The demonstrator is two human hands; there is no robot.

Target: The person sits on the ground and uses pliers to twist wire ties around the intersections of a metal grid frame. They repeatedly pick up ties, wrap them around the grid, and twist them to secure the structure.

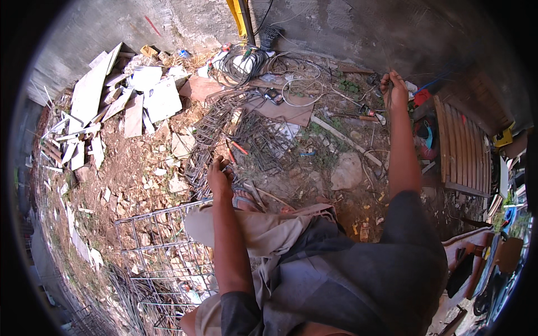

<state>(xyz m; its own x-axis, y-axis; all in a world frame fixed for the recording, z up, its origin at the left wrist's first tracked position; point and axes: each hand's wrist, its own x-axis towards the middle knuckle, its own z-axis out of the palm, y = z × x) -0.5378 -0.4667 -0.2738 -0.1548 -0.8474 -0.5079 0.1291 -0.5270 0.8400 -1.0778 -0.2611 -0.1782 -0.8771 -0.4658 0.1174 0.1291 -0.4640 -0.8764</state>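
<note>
Outdoors on bare, rubble-strewn earth, a person sits low to the ground with both arms stretched forward over scrap metal. At far left, broken white tile pieces (106, 101), too many to count, lie heaped against the grey concrete wall (185, 22), seemingly thrown aside to free the middle of the yard. Below them, 1 assembled rebar cage (162, 252) lies on its side beside the person's left knee, near enough to reach without rising. The left hand (218, 176) is closed down onto the near end of a stack of bent wire stirrups (216, 134); its fingers curl around the top loops, though how many it grips cannot be told. The stirrups lean in a long overlapping row, a way of keeping them together so each peels off in turn. Just right of that hand, 2 red-handled tools (235, 150) rest among a second flat spread of stirrups (263, 143). Farther back, 1 coil of dark cable (241, 64) sits at the foot of the wall. At right, the right hand (394, 89) is raised and clenched, apparently pinching a thin wire (374, 120) that trails down toward the ground; the strand is too fine to follow fully. Beyond it, 1 slatted wooden panel (459, 148) lies flat.
</note>
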